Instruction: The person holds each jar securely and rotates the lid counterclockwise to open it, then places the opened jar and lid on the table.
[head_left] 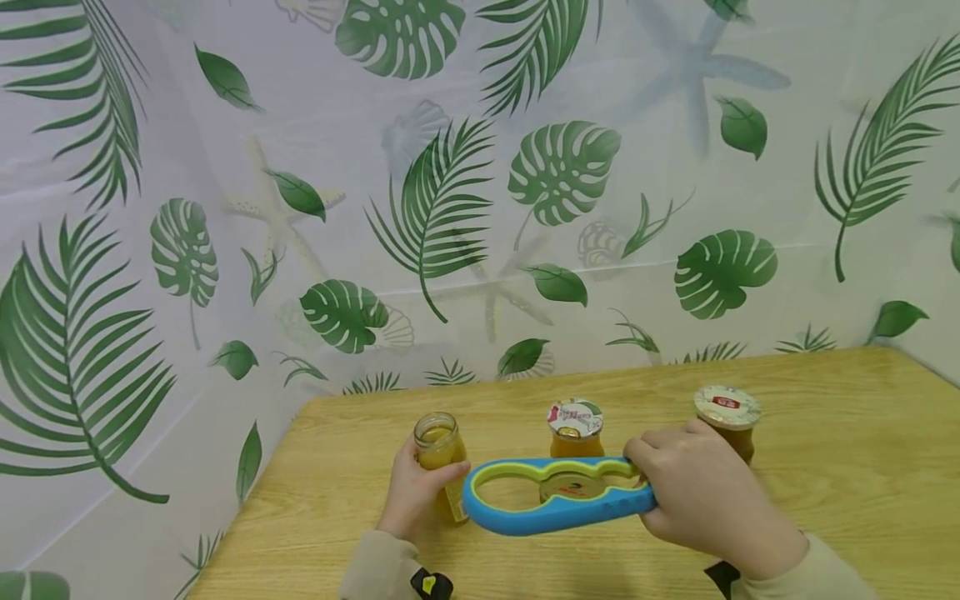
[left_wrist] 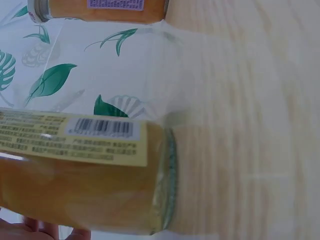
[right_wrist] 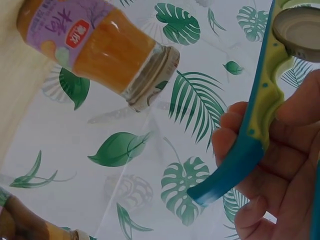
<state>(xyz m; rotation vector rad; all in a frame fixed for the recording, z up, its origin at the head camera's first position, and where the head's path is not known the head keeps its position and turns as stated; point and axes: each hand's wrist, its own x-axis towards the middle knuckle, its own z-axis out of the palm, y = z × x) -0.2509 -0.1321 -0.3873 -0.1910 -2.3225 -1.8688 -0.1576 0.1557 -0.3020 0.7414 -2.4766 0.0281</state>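
My left hand (head_left: 408,492) grips an uncapped glass jar (head_left: 441,457) of yellow-orange contents at the left of the table. The left wrist view shows the side of this jar (left_wrist: 75,187) with its barcode label, fingers under it. In my right hand (head_left: 705,492) is one end of a blue and yellow-green jar opener (head_left: 547,523), held level above the table, its other end near the left thumb. A round metal lid (head_left: 573,487) sits within the opener's notched opening. The right wrist view shows the underside of that lid (right_wrist: 301,32) and fingers (right_wrist: 232,120) curled at the opener's handle.
Behind the opener stands a capped jar (head_left: 575,425) with orange contents; its purple label (right_wrist: 65,25) shows in the right wrist view. Another capped jar (head_left: 727,412) is beyond my right hand. A leaf-printed sheet (head_left: 465,192) hangs behind the wooden table (head_left: 300,517).
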